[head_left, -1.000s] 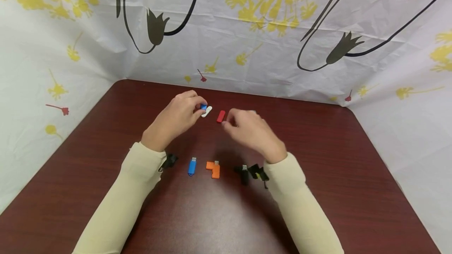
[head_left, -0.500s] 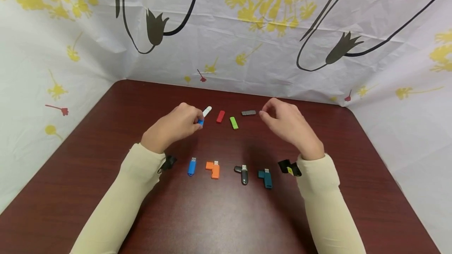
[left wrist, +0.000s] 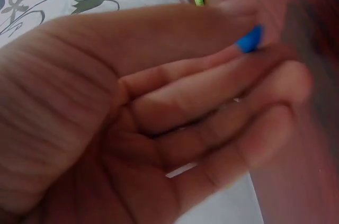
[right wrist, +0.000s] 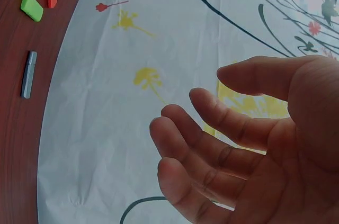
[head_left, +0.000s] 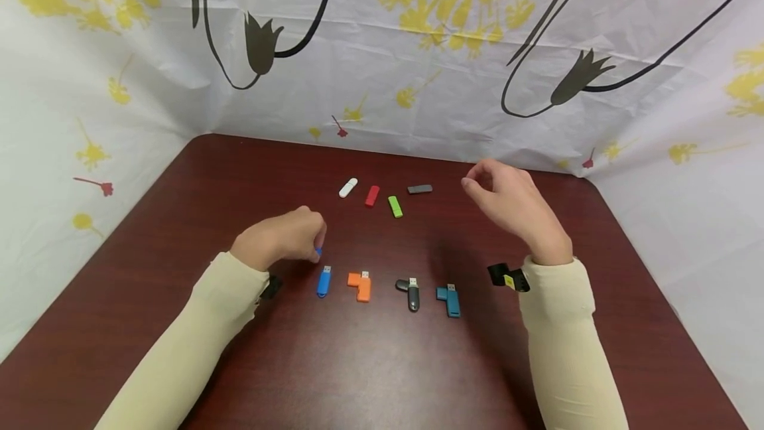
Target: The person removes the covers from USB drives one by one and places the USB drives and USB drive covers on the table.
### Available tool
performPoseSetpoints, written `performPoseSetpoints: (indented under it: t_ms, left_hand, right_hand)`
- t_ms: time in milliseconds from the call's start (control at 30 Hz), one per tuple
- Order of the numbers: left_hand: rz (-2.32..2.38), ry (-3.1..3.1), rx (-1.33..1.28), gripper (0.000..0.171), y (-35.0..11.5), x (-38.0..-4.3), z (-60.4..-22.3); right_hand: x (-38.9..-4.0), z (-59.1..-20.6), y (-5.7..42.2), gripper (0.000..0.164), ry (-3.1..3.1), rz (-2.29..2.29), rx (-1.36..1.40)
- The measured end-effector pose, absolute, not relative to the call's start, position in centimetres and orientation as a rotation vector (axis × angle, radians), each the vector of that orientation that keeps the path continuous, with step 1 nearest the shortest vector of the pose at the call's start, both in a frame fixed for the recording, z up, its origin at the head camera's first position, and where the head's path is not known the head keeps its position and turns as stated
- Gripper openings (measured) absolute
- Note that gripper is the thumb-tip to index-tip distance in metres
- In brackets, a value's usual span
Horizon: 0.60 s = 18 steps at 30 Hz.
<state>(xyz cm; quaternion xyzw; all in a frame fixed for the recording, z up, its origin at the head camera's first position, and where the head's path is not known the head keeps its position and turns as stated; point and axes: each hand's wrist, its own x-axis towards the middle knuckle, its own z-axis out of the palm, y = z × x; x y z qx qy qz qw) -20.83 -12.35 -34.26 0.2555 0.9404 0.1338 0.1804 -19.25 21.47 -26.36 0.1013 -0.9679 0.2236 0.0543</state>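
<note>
My left hand (head_left: 285, 236) pinches a small blue cap (left wrist: 250, 40) between thumb and forefinger; most of it is hidden by the fingers. Just below that hand in the head view lies a blue USB stick (head_left: 323, 283) with its metal plug bare. My right hand (head_left: 514, 203) hovers over the right side of the table, fingers loosely bent, holding nothing. Nearest to it, on its left, lies a grey USB stick (head_left: 420, 189).
Beside the blue stick lie orange (head_left: 363, 289), black (head_left: 413, 297) and teal (head_left: 452, 304) USB sticks, plugs bare. Farther back are white (head_left: 348, 188), red (head_left: 372, 196) and green (head_left: 395, 206) sticks. A patterned white sheet (head_left: 370, 98) hangs behind the table (head_left: 382, 370).
My left hand has come from beside the white stick toward me with the blue cap. The right hand has moved away rightward, uncovering the green, grey and teal sticks.
</note>
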Motion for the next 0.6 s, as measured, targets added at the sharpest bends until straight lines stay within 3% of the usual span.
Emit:
performPoseSetpoints:
  t_ms: [133, 600]
  left_hand:
    - [0.334, 2.578, 0.684, 0.018, -12.0, -20.3, -34.7]
    - [0.29, 2.527, 0.629, 0.017, -11.3, -19.7, -35.0]
  right_hand:
    - [-19.1, -26.1, 21.7, 0.027, -2.951, 0.686, 0.303]
    - [-19.4, -26.6, 21.6, 0.024, -2.982, 0.672, 0.358]
